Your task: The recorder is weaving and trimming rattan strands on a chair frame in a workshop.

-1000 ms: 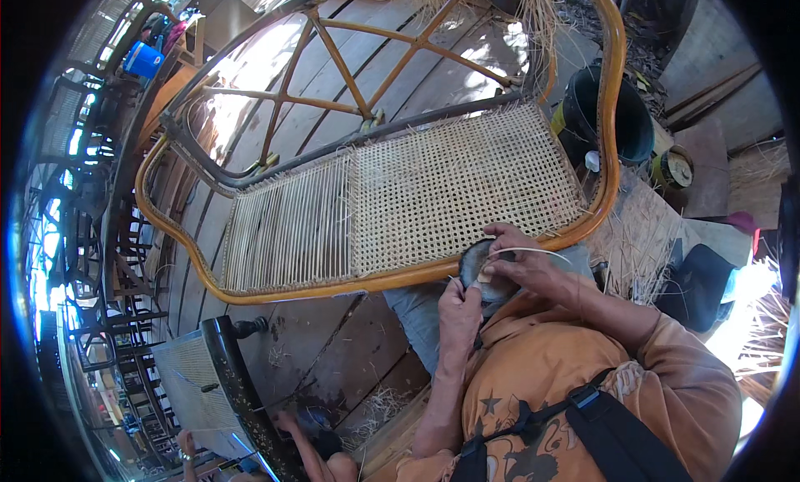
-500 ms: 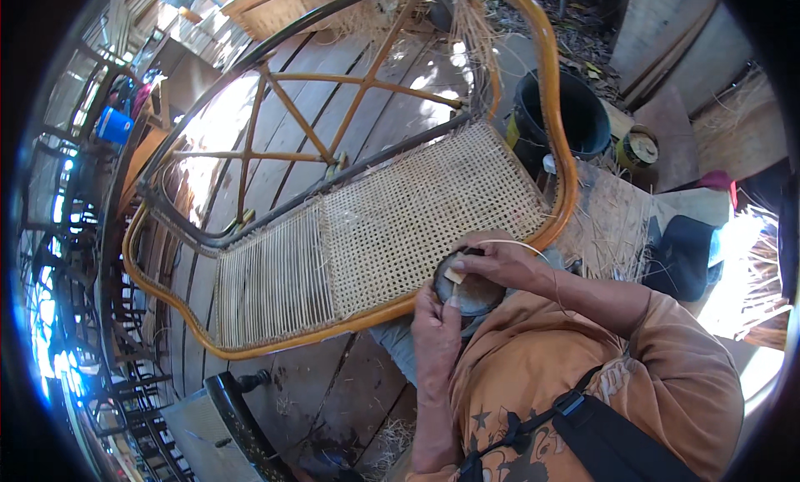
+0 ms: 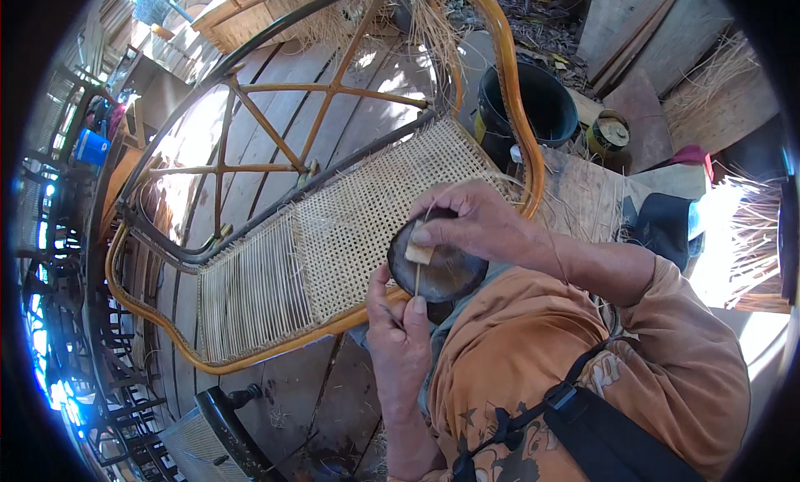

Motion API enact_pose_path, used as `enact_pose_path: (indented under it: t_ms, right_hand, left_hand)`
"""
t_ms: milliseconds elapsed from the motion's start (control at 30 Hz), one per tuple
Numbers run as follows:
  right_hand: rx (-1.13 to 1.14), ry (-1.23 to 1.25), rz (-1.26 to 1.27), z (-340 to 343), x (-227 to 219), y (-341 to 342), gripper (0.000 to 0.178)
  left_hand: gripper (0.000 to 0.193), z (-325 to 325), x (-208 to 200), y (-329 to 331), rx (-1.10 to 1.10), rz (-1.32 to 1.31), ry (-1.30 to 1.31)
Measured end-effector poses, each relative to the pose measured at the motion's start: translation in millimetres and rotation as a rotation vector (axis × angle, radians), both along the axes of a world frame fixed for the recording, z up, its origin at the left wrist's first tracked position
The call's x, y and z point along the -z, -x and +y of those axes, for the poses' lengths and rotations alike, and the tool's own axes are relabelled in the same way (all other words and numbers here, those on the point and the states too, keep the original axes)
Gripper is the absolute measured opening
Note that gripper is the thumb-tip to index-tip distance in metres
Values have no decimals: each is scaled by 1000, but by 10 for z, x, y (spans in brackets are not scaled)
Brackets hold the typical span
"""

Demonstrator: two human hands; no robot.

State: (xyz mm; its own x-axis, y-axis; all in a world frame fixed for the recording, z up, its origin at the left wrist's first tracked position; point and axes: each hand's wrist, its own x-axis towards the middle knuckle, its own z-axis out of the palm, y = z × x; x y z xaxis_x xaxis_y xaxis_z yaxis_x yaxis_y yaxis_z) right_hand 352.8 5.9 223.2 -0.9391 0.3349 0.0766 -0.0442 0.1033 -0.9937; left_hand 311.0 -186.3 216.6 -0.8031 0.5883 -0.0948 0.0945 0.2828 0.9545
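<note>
Head view: find the pale cane strand (image 3: pixel 418 279) over the dark round bowl (image 3: pixel 452 284), at the near side of the woven cane panel (image 3: pixel 350 219), running between the small tan block (image 3: pixel 418 254) and the left hand (image 3: pixel 402 336). Note right hand (image 3: pixel 477 221) clamped on the block by thumb and fingers, left thumb pressed onto the strand; cannot tell what backs it underneath. Judge the strand light, thin, springy, probably smooth, liable to crack if kinked; best pinched flat just below the block. Compared with one second ago, see more of the bowl's inside, with hands farther apart along the strand.
</note>
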Motion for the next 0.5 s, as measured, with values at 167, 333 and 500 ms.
enact_pose_path:
  t_ms: [167, 333, 500]
  right_hand:
    - [412, -62, -93, 559, 87, 98, 18]
    - [756, -253, -36, 1693, 470, -286, 20]
    - [1191, -654, -157, 2939, 219, -1567, 28]
  left_hand:
    - [24, -519, 133, -122, -17, -97, 193]
    - [12, -1492, 591, -178, -166, 183, 446]
    - [20, -3054, 999, 179, -629, 328, 977]
